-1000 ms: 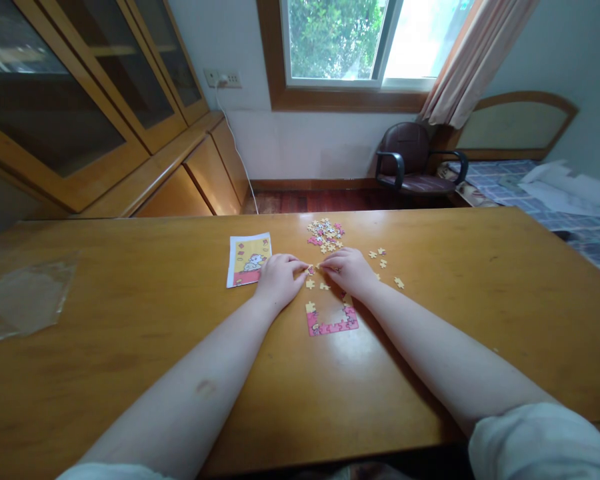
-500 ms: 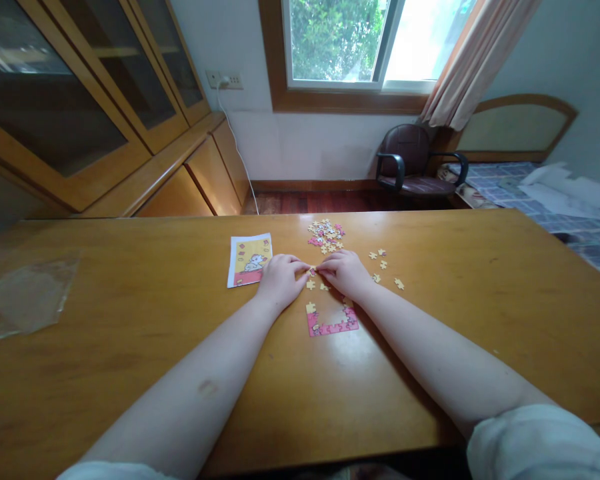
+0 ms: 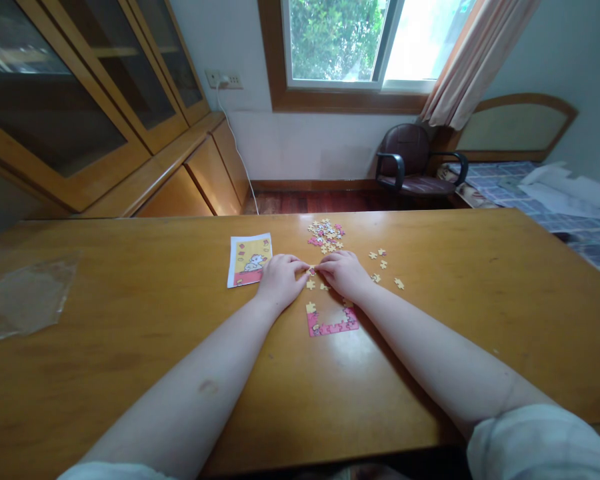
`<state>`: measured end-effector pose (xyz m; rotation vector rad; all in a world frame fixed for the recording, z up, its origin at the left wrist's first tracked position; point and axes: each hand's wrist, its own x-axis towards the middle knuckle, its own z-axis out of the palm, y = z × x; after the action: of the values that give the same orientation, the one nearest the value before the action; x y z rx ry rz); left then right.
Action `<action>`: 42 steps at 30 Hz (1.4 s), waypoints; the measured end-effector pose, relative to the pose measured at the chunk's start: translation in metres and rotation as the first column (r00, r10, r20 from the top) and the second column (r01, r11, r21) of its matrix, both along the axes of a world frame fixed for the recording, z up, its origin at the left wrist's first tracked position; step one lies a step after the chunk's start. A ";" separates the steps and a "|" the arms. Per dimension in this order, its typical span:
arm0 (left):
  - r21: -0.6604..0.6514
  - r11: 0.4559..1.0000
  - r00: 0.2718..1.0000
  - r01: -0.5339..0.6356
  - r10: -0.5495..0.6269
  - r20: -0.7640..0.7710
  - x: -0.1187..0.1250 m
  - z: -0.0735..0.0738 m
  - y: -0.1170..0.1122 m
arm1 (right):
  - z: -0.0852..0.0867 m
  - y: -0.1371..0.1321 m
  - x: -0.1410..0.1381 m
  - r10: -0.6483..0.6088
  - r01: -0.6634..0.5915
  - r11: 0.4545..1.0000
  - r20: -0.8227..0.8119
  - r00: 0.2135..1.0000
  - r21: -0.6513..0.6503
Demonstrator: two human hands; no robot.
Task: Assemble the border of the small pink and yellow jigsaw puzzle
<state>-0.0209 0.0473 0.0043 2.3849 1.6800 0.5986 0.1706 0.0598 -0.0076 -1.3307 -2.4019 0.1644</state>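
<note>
Between my fingertips is a small yellow-and-pink puzzle piece, pinched from the left by my left hand and from the right by my right hand. Just below it lie loose yellow puzzle pieces, one partly behind my right fingers. Closer to me sits a joined, mostly pink puzzle border, U-shaped, its upper right end partly hidden by my right hand. A heap of puzzle pieces lies beyond my hands. The picture card, showing a white animal on yellow and pink, is partly behind my left hand.
Several yellow pieces are scattered right of my right hand. A clear plastic bag lies at the left of the wooden table. Past the table stand an office chair, a bed and a glass-doored cabinet.
My right fingertips have shifted very slightly left at the piece. Otherwise both hands and the other pieces look the same.
</note>
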 end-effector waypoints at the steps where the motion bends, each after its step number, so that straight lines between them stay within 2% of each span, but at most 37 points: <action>1: 0.001 1.000 1.000 0.001 -0.001 0.001 0.000 0.000 0.000 | 0.000 0.000 0.000 0.001 -0.001 1.000 -0.001 1.000 0.001; 7: 0.003 1.000 1.000 -0.010 0.010 0.012 -0.001 0.000 -0.001 | 0.007 -0.002 0.003 -0.001 0.001 1.000 -0.029 1.000 0.001; 15: -0.012 0.999 0.999 -0.047 0.047 0.020 -0.003 -0.001 0.000 | 0.022 -0.007 0.017 -0.142 0.145 0.988 -0.065 0.988 0.049; 21: -0.029 0.999 0.999 -0.044 0.045 0.024 -0.004 0.000 0.000 | 0.029 -0.005 0.025 -0.217 0.235 0.969 -0.196 0.956 0.076; 23: -0.032 0.999 0.999 -0.044 0.045 0.023 -0.004 0.000 0.000 | 0.043 -0.009 0.026 -0.227 0.255 0.962 -0.244 0.943 0.094; 26: -0.025 0.999 0.999 -0.039 0.040 0.032 -0.003 0.001 0.000 | 0.082 -0.023 0.031 -0.249 0.290 0.951 -0.286 0.925 0.110; 29: -0.017 0.999 0.998 -0.036 0.037 0.043 -0.002 0.002 -0.001 | 0.123 -0.036 0.049 -0.385 0.402 0.915 -0.233 0.893 0.029; 31: -0.020 0.999 0.998 -0.035 0.036 0.043 -0.002 0.003 -0.001 | 0.134 -0.038 0.067 -0.481 0.481 0.876 -0.136 0.866 -0.030; 32: -0.021 0.999 0.998 -0.036 0.037 0.044 -0.002 0.003 -0.001 | 0.133 -0.037 0.076 -0.526 0.523 0.850 -0.063 0.848 -0.059; 34: -0.020 0.999 0.998 -0.038 0.038 0.047 -0.002 0.002 -0.001 | 0.117 -0.033 0.092 -0.585 0.600 0.791 0.144 0.798 -0.116; 37: -0.008 0.999 0.998 -0.040 0.041 0.052 -0.002 0.001 0.000 | 0.079 -0.030 0.106 -0.522 0.672 0.706 0.478 0.706 -0.222; 40: 0.002 0.999 0.998 -0.040 0.040 0.055 -0.002 0.000 0.001 | 0.050 -0.037 0.110 -0.489 0.708 0.655 0.566 0.664 -0.264; 42: 0.009 0.999 0.998 -0.034 0.034 0.061 -0.002 0.000 0.001 | 0.040 -0.045 0.112 -0.515 0.700 0.671 0.527 0.676 -0.242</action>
<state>-0.0232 0.0479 0.0039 2.3250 1.6993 0.6798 0.2823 0.0149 0.0329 -2.5711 -2.0979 0.2389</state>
